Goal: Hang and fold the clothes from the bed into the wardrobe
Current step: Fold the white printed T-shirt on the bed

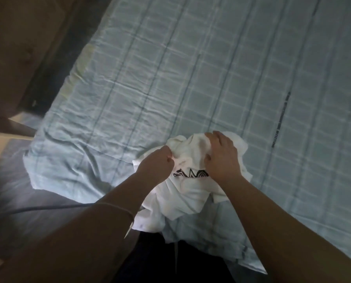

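Both grip the white shirt (pixel 186 193) at the bed's (pixel 211 68) edge: your left hand (pixel 158 162) pinches, right hand (pixel 221 158) clutches. Likely soft, light; take the shoulders.

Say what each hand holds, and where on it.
Both grip the white printed T-shirt: left hand pinches fabric just above the black print, right hand clutches its crumpled top.

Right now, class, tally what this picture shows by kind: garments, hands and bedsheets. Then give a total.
Garments: 1, the white T-shirt
Hands: 2, the left hand and right hand, both gripping it
Bedsheets: 1, the light blue checked bedsheet
Total: 4
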The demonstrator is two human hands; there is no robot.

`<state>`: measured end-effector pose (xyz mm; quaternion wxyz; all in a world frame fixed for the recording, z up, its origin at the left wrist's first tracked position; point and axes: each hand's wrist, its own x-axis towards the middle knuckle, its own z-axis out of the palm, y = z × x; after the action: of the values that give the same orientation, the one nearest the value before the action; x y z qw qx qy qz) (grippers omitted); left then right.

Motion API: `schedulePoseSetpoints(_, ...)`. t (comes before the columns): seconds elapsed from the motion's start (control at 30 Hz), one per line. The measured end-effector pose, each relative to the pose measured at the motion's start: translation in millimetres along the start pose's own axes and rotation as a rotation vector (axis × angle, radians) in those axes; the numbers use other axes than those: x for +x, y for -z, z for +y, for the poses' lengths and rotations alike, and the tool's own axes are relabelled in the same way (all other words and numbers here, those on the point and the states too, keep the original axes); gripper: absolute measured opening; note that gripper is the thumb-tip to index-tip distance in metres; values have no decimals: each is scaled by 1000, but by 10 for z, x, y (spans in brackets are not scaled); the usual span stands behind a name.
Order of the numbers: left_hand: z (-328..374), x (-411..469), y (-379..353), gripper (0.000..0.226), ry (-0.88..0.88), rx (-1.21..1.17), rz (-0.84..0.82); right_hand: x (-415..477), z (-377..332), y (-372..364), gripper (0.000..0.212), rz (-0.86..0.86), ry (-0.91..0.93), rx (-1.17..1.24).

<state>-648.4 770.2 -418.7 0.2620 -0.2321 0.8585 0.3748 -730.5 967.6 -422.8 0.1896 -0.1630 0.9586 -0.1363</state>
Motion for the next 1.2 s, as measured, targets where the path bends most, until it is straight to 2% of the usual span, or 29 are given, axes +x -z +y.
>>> schedulePoseSetpoints(0.07, 36, -32, 38, 17, 19, -24, 13, 78, -3, -18, 71, -191, -115, -71)
schedulePoseSetpoints(0.13, 70, -100, 72, 18, 37, -56, 1, 74, 10, -30, 54, -256, -162, -119)
schedulePoseSetpoints(0.2, 138, -195, 120, 14, 51, -129, -30, 31, -20, 38, 32, -218, -193, -110)
schedulePoseSetpoints(0.27, 249, -323, 206, 10, 52, -265, -103, -62, -92, 174, 20, -158, -235, -13)
schedulePoseSetpoints(0.4, 548, -644, 398, 17, 77, -535, -405, -363, -346, 643, 15, -65, -314, 232)
schedulePoseSetpoints(0.53, 916, -904, 567, 36, 103, -853, -535, -768, -631, 1111, 12, 30, -282, 412)
schedulePoseSetpoints(0.6, 1069, -1005, 633, 45, 112, -964, -492, -975, -760, 1253, 12, 4, -179, 496)
schedulePoseSetpoints(0.73, 1216, -1191, 676, 26, 111, -886, -254, -1294, -855, 1419, 9, -124, 23, 521)
schedulePoseSetpoints(0.8, 1205, -1300, 746, 29, 81, -765, -135, -1398, -820, 1488, 30, -166, 34, 555)
schedulePoseSetpoints(0.87, 1149, -1356, 819, 40, -17, -598, -82, -1428, -761, 1563, 39, -140, 21, 600)
schedulePoseSetpoints(0.93, 1160, -1485, 903, 35, -118, -515, -56, -1402, -681, 1668, 37, -73, 5, 607)
schedulePoseSetpoints(1.1, 1512, -1987, 1116, 44, -229, -567, -48, -1312, -464, 1998, 40, 40, 55, 646)
schedulePoseSetpoints(1.2, 1790, -2335, 1199, 37, -289, -587, -23, -1332, -362, 2246, 42, 69, 176, 681)
